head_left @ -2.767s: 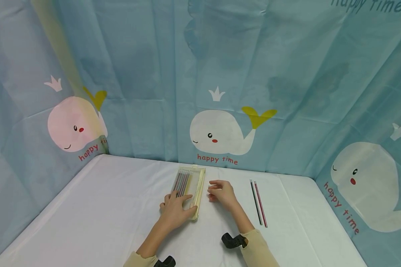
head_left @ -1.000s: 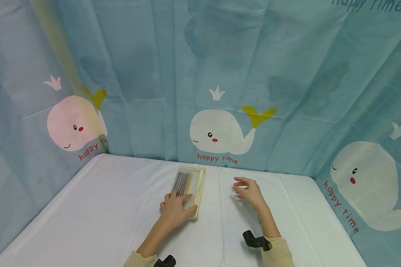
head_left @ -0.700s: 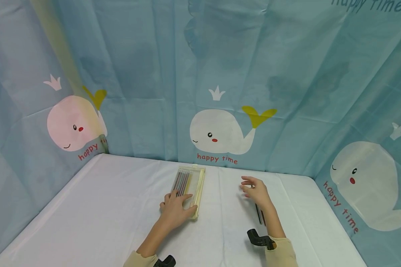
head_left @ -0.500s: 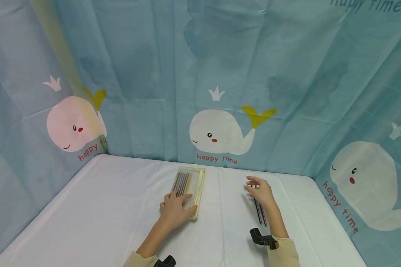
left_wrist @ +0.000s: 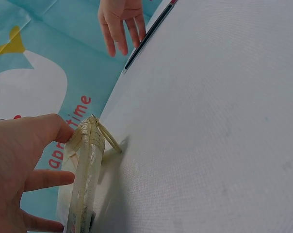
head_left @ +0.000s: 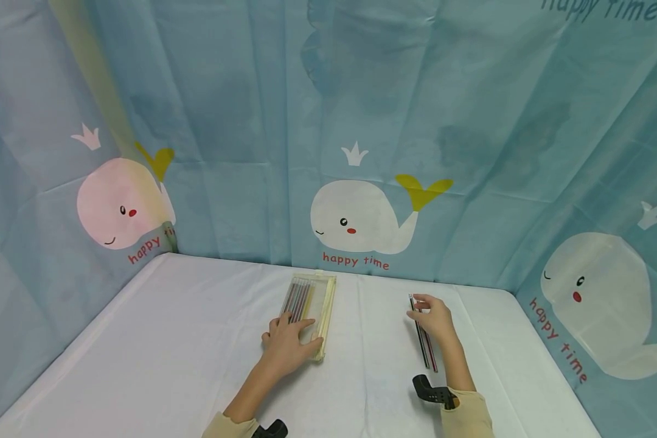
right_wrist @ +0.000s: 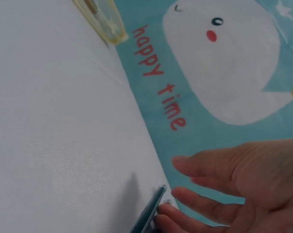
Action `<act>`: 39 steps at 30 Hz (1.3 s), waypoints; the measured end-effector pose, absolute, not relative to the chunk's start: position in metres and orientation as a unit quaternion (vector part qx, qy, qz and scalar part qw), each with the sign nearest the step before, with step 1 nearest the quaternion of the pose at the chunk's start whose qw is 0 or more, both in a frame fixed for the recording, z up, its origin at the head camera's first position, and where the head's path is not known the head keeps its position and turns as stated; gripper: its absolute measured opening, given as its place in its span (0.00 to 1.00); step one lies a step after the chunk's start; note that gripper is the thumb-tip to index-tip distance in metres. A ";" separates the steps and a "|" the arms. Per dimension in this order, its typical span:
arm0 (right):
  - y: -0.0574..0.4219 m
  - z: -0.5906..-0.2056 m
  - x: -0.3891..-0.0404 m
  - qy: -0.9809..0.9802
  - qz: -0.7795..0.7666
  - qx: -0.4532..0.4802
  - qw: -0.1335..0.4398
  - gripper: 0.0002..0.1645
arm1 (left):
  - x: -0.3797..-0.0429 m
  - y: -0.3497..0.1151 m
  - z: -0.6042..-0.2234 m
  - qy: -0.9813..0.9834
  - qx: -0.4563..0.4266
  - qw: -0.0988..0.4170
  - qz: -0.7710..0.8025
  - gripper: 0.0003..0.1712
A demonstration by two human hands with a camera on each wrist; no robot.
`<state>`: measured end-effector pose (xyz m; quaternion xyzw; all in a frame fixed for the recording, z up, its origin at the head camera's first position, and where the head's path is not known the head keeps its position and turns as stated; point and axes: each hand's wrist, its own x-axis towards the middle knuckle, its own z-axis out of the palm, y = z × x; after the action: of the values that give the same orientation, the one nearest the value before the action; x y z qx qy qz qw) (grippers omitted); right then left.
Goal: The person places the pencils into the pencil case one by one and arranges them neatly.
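Note:
My left hand (head_left: 289, 350) rests with spread fingers on a clear, yellow-edged zip pencil case (head_left: 329, 304). Several slim coloured sticks (head_left: 300, 298) lie inside it. In the left wrist view, the fingers touch the side of the case (left_wrist: 90, 165). To the right, a dark pencil-like stick (head_left: 420, 336) and a red one (head_left: 431, 356) lie side by side on the cloth. Above their far ends hovers my right hand (head_left: 437, 319), thumb and fingers apart. In the right wrist view, the lower fingers are close beside the dark stick (right_wrist: 147, 213); contact cannot be told.
A white cloth (head_left: 170, 340) covers the table. Behind and at both sides hangs a blue curtain (head_left: 235, 121) printed with whales, close to the table's far edge. A black wrist mount (head_left: 432, 390) sits at the right sleeve (head_left: 465, 413).
My right hand has moved right, from beside the case to the far ends of the two sticks. The left hand and the case have stayed put.

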<state>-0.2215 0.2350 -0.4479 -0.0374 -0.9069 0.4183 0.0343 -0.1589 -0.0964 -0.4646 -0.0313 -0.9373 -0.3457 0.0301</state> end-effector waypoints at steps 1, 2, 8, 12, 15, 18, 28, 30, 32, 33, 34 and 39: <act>0.235 -0.448 -0.221 -0.908 0.416 -0.037 0.034 0.31 | -0.159 -0.096 -0.465 -0.937 -0.031 0.030 -0.346 0.30; 0.234 -0.448 -0.221 -0.909 0.414 -0.037 0.033 0.31 | -0.159 -0.097 -0.465 -0.937 -0.031 0.029 -0.346 0.30; 0.231 -0.449 -0.221 -0.910 0.412 -0.036 0.030 0.33 | -0.159 -0.097 -0.465 -0.938 -0.031 0.029 -0.345 0.30; 0.229 -0.450 -0.220 -0.909 0.413 -0.039 0.029 0.34 | -0.158 -0.097 -0.464 -0.937 -0.031 0.029 -0.346 0.30; 0.225 -0.450 -0.219 -0.908 0.415 -0.041 0.033 0.34 | -0.158 -0.097 -0.464 -0.937 -0.032 0.029 -0.347 0.30; 0.222 -0.451 -0.218 -0.908 0.415 -0.040 0.040 0.34 | -0.157 -0.097 -0.464 -0.936 -0.033 0.031 -0.348 0.30; 0.216 -0.458 -0.221 -0.912 0.403 -0.058 0.046 0.33 | -0.158 -0.097 -0.465 -0.936 -0.036 0.033 -0.348 0.30; 0.216 -0.459 -0.222 -0.913 0.401 -0.058 0.046 0.32 | -0.158 -0.096 -0.465 -0.937 -0.036 0.033 -0.347 0.30; 0.217 -0.459 -0.223 -0.914 0.399 -0.057 0.044 0.31 | -0.158 -0.096 -0.465 -0.937 -0.035 0.033 -0.346 0.30; 0.217 -0.459 -0.223 -0.914 0.400 -0.058 0.042 0.31 | -0.158 -0.096 -0.465 -0.937 -0.035 0.033 -0.345 0.30; 0.217 -0.459 -0.223 -0.913 0.402 -0.059 0.040 0.30 | -0.158 -0.096 -0.465 -0.937 -0.035 0.033 -0.345 0.30; 0.216 -0.460 -0.224 -0.907 0.415 -0.064 0.033 0.29 | -0.158 -0.096 -0.466 -0.937 -0.036 0.036 -0.346 0.29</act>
<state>-0.2237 0.2162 -0.4596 -0.0636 -0.9069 0.4151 0.0328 -0.1581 -0.0960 -0.4658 -0.0355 -0.9369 -0.3459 0.0357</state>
